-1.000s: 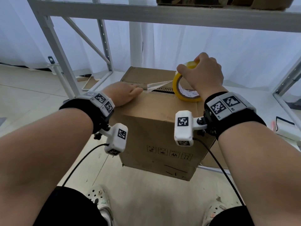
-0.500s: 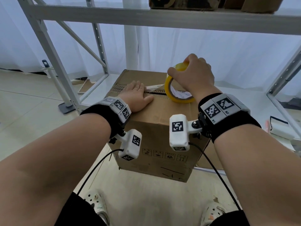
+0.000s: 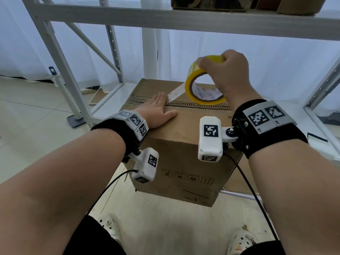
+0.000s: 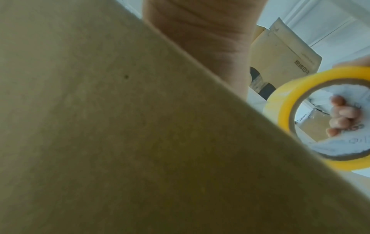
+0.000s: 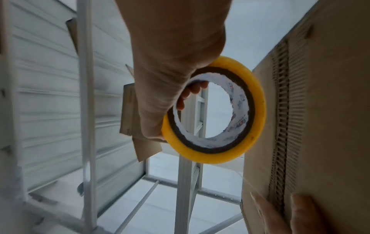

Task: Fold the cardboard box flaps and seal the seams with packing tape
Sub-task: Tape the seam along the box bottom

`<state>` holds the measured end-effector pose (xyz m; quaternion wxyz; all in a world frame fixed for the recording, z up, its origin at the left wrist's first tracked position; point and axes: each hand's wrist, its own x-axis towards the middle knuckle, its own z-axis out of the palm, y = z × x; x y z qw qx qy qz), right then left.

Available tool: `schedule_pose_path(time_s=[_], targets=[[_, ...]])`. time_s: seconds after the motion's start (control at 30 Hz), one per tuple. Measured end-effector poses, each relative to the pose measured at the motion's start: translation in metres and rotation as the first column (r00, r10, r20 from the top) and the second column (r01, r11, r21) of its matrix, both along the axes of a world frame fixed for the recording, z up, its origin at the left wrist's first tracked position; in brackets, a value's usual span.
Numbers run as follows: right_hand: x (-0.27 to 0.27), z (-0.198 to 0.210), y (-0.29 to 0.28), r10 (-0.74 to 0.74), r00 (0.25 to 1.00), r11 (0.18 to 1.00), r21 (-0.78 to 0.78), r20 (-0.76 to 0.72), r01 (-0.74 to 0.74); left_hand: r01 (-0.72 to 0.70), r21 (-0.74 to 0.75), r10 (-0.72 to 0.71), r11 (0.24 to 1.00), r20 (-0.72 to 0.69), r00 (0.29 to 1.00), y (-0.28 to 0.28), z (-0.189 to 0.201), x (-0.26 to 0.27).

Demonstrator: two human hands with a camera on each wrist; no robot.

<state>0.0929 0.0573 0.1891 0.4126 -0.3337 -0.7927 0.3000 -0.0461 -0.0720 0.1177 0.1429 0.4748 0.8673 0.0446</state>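
Left hand (image 3: 156,112) flat, fingers straight, pinning tape end on box (image 3: 184,144) at frame centre. Right hand (image 3: 226,74) clenched round tape roll (image 3: 204,85), raised above seam (image 3: 198,105). Step: first strip started. Next: draw roll rightward, press down. Flaps closed; contents hidden.

Cardboard box (image 4: 140,134) hides the left hand's fingers.

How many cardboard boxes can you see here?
3, at least. One box sits in front under the left hand, being taped. Two boxes sit on the top shelf, one at left and one at right; more may be hidden behind.
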Motion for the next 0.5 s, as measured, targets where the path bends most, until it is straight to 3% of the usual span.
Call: schedule_pose_path(time_s=[0.1, 0.23, 0.4, 0.5], targets=[[0.002, 0.003, -0.003, -0.020, 0.994, 0.994, 0.113, 0.106, 0.008, -0.002, -0.012, 0.002, 1.000, -0.006, 1.000, 0.000, 0.001, 0.000], [0.011, -0.014, 0.004, -0.070, 0.968, 0.992, 0.122, 0.242, 0.041, 0.020, -0.041, -0.021, 0.999, -0.026, 0.999, -0.002, -0.001, 0.001], [0.013, -0.025, 0.007, -0.088, 0.955, 0.990, 0.128, 0.284, 0.053, 0.004, -0.090, -0.009, 0.996, -0.051, 0.999, 0.002, 0.001, 0.011], [0.010, -0.027, 0.006, -0.102, 0.943, 0.985, 0.167, 0.316, 0.050, 0.093, -0.102, -0.098, 0.990, -0.044, 0.994, 0.014, 0.002, 0.034]])
